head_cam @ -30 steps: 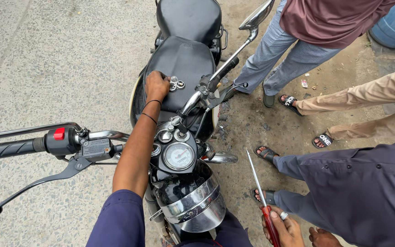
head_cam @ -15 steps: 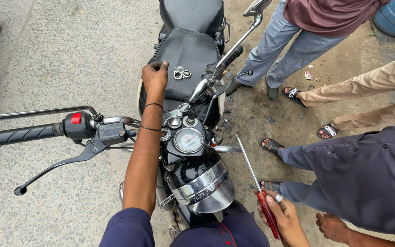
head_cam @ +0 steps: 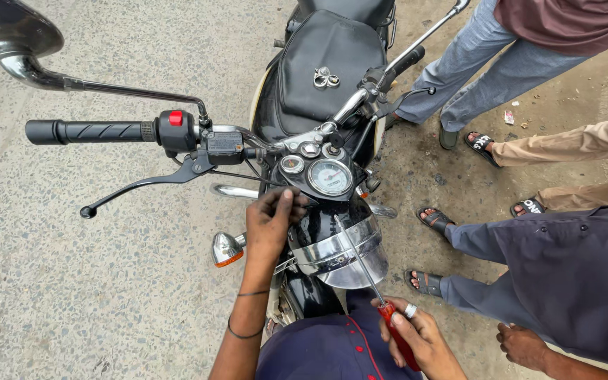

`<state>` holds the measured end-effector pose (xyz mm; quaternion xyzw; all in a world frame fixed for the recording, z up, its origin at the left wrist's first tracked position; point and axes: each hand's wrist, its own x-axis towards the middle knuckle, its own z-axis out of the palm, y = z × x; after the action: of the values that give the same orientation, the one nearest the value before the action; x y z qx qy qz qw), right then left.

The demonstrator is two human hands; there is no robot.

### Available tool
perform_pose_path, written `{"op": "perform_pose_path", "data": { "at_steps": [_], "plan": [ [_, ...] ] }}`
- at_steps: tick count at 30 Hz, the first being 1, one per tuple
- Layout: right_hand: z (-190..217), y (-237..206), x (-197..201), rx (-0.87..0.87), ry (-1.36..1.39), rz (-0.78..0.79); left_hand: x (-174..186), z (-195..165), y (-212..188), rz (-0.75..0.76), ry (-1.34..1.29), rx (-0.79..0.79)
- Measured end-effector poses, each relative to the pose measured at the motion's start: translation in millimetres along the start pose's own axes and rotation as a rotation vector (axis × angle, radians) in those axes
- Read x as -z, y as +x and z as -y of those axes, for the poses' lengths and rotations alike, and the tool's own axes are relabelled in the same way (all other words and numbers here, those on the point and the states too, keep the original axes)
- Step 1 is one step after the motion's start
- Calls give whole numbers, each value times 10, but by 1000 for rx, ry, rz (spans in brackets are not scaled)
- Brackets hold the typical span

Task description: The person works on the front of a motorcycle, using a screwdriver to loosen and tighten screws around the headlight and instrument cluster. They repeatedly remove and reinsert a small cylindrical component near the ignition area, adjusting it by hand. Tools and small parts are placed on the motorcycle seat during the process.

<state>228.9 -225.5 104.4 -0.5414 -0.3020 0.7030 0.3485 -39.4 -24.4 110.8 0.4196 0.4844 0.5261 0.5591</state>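
Rough concrete is giving way to dirt on the right, and a black motorcycle [head_cam: 332, 141] is standing between them, seen from above its front. From the head view, the left hand [head_cam: 272, 222] is resting fingertips on the top of the headlight shell [head_cam: 332, 243], just below the small gauge, fingers bent and closing on nothing I can make out. The right hand [head_cam: 416, 334] is wrapping firmly around the red handle of a screwdriver [head_cam: 371, 285], whose shaft is slanting up across the chrome headlight rim toward the speedometer [head_cam: 330, 176]. Working well here, in my judgement, is meaning steadying the shell with the left hand while seating the tip squarely in its screw before turning, so the blade is not skating over the chrome. Loose small metal parts [head_cam: 325, 77] are lying on the tank. Bystanders' legs [head_cam: 459, 84] and sandalled feet are crowding the right side, another person's hand [head_cam: 522, 345] hanging low. The screw itself, the tip's seating, and the lens face are staying hidden; the mirror at top left is being cut off.
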Motion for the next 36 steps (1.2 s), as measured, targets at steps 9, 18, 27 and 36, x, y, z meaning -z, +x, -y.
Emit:
{"op": "perform_pose_path", "data": {
  "at_steps": [9,18,27,36],
  "plan": [
    [-349,10,-461,58,22,178,48,494,-575,-137,-102,220],
    [-438,-137,-383,152,34,42,-109,68,-358,-327,370,219],
    [-299,-83,-378,303,165,33,-85,78,-492,-330,427,10],
    [-251,90,-409,207,120,-188,-216,110,-455,-390,413,212]
  ]
}}
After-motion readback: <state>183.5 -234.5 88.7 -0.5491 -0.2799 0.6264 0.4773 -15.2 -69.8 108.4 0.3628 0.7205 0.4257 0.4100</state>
